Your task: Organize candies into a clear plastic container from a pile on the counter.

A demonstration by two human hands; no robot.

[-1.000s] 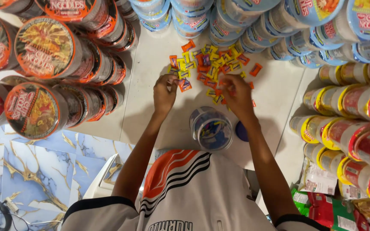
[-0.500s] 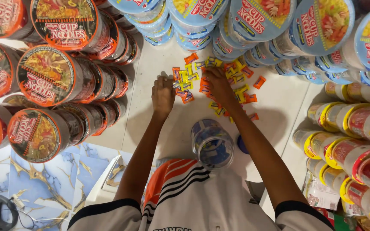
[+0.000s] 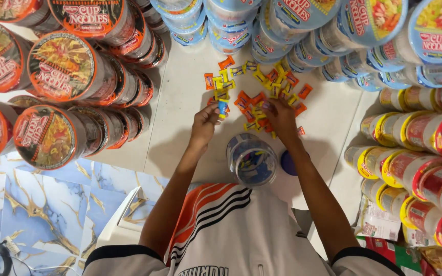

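Head view, looking straight down: stacked noodle cups wall in the white table on three sides, orange-and-black ones to my left, blue ones ahead, red-and-yellow ones to my right. Just in front of my shirt stands a clear jar with a few sweets at its bottom, its blue lid lying just beside it on the right. Beyond the jar lies the loose heap of candies, orange and yellow wrappers spread over the table.

Since a second ago both hands have drawn back from the far edge of the heap toward the jar. My left hand now has its fingers pinched shut on a blue-and-yellow candy, lifted at the near left edge of the heap. My right hand rests on the near side of the heap, fingers curled down over the wrappers; I cannot tell whether they have closed on one. So one sweet is out of the heap, the rest not gathered.
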